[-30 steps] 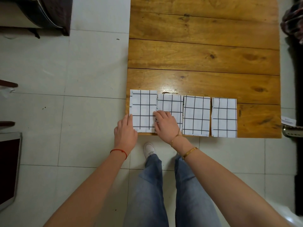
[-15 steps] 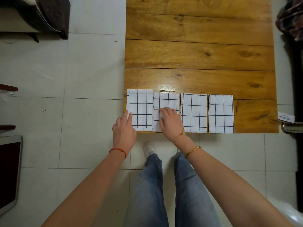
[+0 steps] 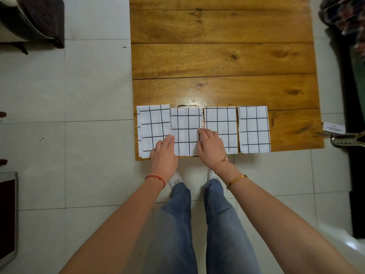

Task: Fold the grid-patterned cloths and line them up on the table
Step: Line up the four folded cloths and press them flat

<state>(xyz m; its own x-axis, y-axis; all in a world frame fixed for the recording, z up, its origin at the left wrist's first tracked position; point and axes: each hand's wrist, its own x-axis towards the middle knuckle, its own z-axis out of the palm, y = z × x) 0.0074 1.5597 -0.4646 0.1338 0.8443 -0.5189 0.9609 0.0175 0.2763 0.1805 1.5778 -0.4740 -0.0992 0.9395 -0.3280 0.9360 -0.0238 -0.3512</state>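
Table (image 3: 223, 56), near edge: four folded grid cloths in a row. From my left: first cloth (image 3: 151, 125), second cloth (image 3: 185, 123), third cloth (image 3: 221, 119), fourth cloth (image 3: 253, 129). My left hand (image 3: 164, 155), fingers straight, rests flat over the first and second cloths' seam. My right hand (image 3: 211, 149), fingers relaxed, presses flat over the second and third cloths' seam.

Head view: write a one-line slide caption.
Both hands, left hand and right hand, rest flat on a row of four folded grid cloths at the wooden table edge.
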